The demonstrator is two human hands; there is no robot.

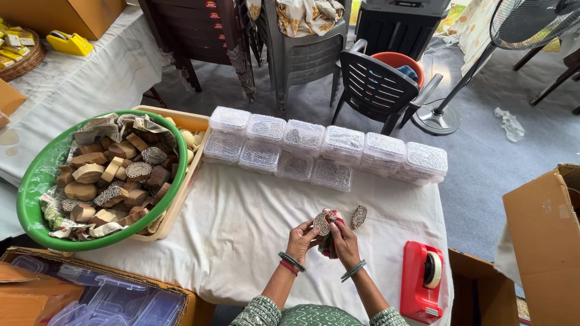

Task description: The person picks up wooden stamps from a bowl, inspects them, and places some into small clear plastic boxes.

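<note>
Carved wooden stamp (321, 223), oval, patterned face up, pinched in the fingers of the left hand (301, 236) above the near part of the white tablecloth (241, 223). Right hand (345, 240) pressed against it, clenched around a bunched red and green cloth (330, 236) that sits between the two hands and touches the stamp. Dark and red bangles on the left wrist, green ones on the right; patterned green sleeves at the bottom edge.

Just beside the right hand, a second stamp (359, 216), narrow and leaf-shaped, lying loose on the cloth-covered table. To the right, near the table's corner, a red tape dispenser (421, 281) with a roll in it.

Farther back, clear lidded plastic boxes (326, 148) lined up in two rows across the table, each with a patterned block inside. To the left, a green basin (37, 181) lined with newspaper and heaped with more wooden stamps (115, 181), resting on a pale tray (184, 121) that holds further blocks.

At lower left, an open carton (181, 302) of empty plastic containers. At the right edge, another cardboard box (544, 241). Beyond the table, a dark plastic chair (377, 87), stacked chairs (302, 54) and a standing fan (531, 21) on the grey floor. Far left, a wicker basket (24, 60) and a yellow dispenser (69, 42) on another covered table.
</note>
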